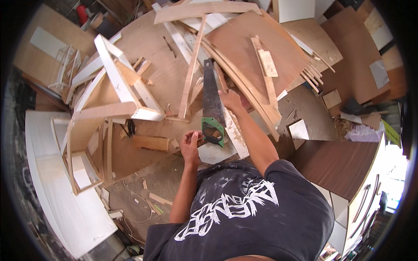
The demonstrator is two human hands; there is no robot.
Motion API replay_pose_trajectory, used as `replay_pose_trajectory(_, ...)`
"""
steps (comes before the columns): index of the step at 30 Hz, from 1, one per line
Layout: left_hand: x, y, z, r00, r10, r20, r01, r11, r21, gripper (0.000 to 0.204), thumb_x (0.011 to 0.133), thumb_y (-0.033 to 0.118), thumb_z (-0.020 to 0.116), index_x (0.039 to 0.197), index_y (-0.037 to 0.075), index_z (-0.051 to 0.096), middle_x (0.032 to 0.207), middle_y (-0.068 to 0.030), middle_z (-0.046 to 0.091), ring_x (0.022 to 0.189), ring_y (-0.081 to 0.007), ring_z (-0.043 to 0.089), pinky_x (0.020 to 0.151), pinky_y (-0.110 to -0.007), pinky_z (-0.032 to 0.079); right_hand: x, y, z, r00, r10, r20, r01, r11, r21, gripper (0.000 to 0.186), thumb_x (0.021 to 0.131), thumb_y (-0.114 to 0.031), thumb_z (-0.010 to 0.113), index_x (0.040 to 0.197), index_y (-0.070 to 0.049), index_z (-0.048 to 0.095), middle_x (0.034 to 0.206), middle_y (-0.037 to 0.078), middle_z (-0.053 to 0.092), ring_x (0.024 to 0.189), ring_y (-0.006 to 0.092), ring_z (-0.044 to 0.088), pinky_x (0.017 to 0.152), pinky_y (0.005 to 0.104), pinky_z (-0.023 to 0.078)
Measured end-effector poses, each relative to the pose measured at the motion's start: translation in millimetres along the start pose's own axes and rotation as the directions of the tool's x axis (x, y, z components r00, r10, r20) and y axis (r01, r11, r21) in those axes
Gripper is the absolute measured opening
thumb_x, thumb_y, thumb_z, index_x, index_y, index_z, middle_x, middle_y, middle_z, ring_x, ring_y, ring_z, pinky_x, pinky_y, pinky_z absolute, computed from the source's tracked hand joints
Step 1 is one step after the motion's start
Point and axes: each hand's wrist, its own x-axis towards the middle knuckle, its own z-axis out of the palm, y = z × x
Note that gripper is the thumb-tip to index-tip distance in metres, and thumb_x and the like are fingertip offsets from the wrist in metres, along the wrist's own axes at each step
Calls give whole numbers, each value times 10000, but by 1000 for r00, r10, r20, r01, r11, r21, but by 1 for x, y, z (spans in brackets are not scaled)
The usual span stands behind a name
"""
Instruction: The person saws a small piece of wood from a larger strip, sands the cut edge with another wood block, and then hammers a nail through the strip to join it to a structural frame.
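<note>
Beside a green-handled saw [211, 102], the left hand [190, 145] curled; the right hand [231, 101] lay over a narrow board [235, 137]. Whether either gripped, I couldn't tell.

Whether the left hand [190, 145], curled just beside the saw [210, 100], pinches anything between its fingertips is too small to tell. The right hand [231, 101] hides its own palm, and the right forearm [257, 139] covers part of a whitish strip [235, 137]. A thin dark object [170, 47] on the table [148, 41] is too small to identify. The dark shirt [261, 217] runs off the lower edge; a red item [82, 14] blurs.
</note>
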Motion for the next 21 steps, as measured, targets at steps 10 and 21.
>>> replay_pose_trajectory(10,-25,46,-28,979,197,-51,-203,965,-167,123,1045,87,701,1150,26,679,1072,-111,762,928,-194,737,841,-338,612,-97,-3,-20,969,-30,246,-187,560,807,291,1085,-329,629,1022,-49,584,711,6,550,462,102,488,411,285,387)
replay_pose_trajectory(21,-45,94,-102,934,340,-112,-349,935,-63,134,1033,-4,668,1166,-8,678,1042,-106,751,948,-199,749,854,-353,626,-204,-41,-37,978,-185,98,-7,435,900,417,885,-40,577,1297,-20,517,832,27,499,575,102,520,505,263,456)
